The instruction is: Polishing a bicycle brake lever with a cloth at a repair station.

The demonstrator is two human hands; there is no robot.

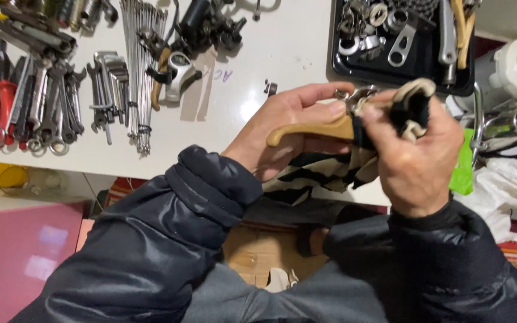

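My left hand (282, 128) grips a tan-handled brake lever (309, 131) with a metal clamp end (354, 96), holding it level above the white table's (258, 66) front edge. My right hand (417, 155) is closed on a black-and-cream striped cloth (411, 107), pressed around the lever's metal end. The rest of the cloth (324, 170) hangs below both hands. Both arms wear dark padded sleeves.
Wrenches and spanners (55, 101) and a bundle of thin metal spokes (142, 66) lie at the table's left. Another tan brake lever (166, 75) lies near them. A black tray (342, 66) of metal parts sits at the back right. White and green items (498, 173) crowd the right edge.
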